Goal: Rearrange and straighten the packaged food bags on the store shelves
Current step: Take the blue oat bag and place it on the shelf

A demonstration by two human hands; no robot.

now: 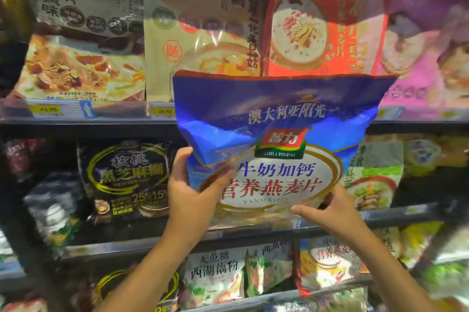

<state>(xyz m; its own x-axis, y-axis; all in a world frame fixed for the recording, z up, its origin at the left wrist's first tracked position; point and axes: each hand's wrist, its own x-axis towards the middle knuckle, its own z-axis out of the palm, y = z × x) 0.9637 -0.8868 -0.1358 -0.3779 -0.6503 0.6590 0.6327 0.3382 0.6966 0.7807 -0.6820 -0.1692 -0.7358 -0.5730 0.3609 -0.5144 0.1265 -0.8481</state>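
Note:
A large blue oatmeal bag (274,118) with a white oval label is held upright in front of the middle shelf, its top reaching over the upper shelf's edge. My left hand (187,192) grips its lower left side, thumb on the front. My right hand (330,212) holds its bottom right corner from below. Behind it to the left stands a black sesame paste bag (124,174); a green-and-white bag (373,177) stands to the right.
The upper shelf (76,121) carries a beige bag (78,40), a cream bag (195,40), a red bag (322,22) and a pink bag (426,52). Yellow price tags (45,109) line its edge. The lower shelf holds white and orange bags (215,273).

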